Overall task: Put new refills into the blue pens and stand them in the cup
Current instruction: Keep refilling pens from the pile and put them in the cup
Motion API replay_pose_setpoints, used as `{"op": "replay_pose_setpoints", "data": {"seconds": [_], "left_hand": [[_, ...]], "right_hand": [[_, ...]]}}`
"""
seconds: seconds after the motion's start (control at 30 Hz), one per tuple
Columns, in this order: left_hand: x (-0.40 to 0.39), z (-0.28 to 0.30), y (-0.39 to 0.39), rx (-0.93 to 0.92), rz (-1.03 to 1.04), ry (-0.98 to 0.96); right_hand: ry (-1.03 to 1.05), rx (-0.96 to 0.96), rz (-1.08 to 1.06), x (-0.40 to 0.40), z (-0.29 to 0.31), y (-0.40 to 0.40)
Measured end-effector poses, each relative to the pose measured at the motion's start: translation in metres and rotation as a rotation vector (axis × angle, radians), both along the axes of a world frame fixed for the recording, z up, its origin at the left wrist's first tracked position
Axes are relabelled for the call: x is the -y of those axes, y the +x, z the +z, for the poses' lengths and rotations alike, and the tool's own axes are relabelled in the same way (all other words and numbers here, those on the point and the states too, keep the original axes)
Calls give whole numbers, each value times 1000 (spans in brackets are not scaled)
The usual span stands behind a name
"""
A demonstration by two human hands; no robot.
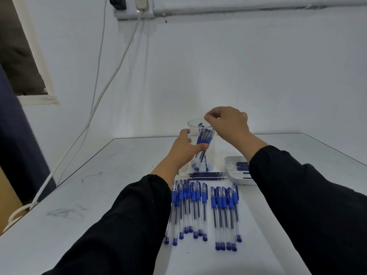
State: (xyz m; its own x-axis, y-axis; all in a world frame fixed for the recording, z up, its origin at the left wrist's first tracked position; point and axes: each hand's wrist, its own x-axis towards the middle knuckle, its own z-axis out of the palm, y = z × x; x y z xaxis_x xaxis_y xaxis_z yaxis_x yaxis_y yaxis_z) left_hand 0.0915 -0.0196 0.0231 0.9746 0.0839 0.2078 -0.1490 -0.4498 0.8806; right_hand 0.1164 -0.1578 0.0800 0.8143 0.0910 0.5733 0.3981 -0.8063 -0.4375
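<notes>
- Head view: the left hand (183, 148) is holding the clear cup (200, 143) (pens inside).
- The right hand (228, 122) is pinching a pen top (201, 125) over it.
- 2 rows of blue pens (204, 211) are lying on the table (99, 195).

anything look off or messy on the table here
Nothing spilled or broken. The table has dark scribble marks left of the arms, and the pens in the cup lean crossed rather than upright.
</notes>
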Motion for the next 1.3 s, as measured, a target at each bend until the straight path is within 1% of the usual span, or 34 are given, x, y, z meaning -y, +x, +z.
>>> {"op": "replay_pose_setpoints", "data": {"seconds": [0.1, 0.2, 0.27, 0.33, 0.43, 0.5, 0.53, 0.63, 0.67, 0.83, 0.9, 0.97, 1.03, 1.13, 1.23, 1.3], "left_hand": [[0, 1, -5, -9, 10, 24], [-5, -2, -14, -64, 29, 82], [-9, -8, -21, -102, 48, 152], [-12, -14, -32, -92, 41, 195], [-10, -22, -49, -31, 3, 206], [-8, -29, -57, 2, -31, 249], [-7, -31, -59, 8, -49, 275], [-5, -38, -63, 12, -94, 392], [-4, -39, -63, 9, -108, 419], [-2, -38, -71, 28, -183, 507], [-1, -38, -74, 37, -214, 556], [2, -37, -77, 47, -242, 612], [6, -37, -81, 59, -276, 663], [14, -35, -86, 71, -336, 708], [18, -36, -87, 84, -374, 750], [20, -36, -87, 78, -388, 770]], "right_hand": [[143, 45, 7, 9, -2, -8], [297, 69, 68, 24, -12, -22], [370, 28, 111, 36, -23, -35], [381, -52, 127, 47, -36, -44], [321, -249, 162, 56, -57, -52], [219, -362, 198, 57, -71, -54], [137, -397, 214, 57, -76, -55], [-165, -447, 221, 54, -82, -60], [-233, -458, 218, 53, -82, -62], [-420, -528, 228, 55, -73, -72], [-447, -557, 244, 56, -71, -74], [-375, -573, 258, 61, -68, -75], [-339, -542, 240, 68, -64, -75], [-373, -540, 124, 74, -60, -74], [-383, -665, 23, 68, -66, -72], [-379, -700, -17, 63, -71, -70]]}}
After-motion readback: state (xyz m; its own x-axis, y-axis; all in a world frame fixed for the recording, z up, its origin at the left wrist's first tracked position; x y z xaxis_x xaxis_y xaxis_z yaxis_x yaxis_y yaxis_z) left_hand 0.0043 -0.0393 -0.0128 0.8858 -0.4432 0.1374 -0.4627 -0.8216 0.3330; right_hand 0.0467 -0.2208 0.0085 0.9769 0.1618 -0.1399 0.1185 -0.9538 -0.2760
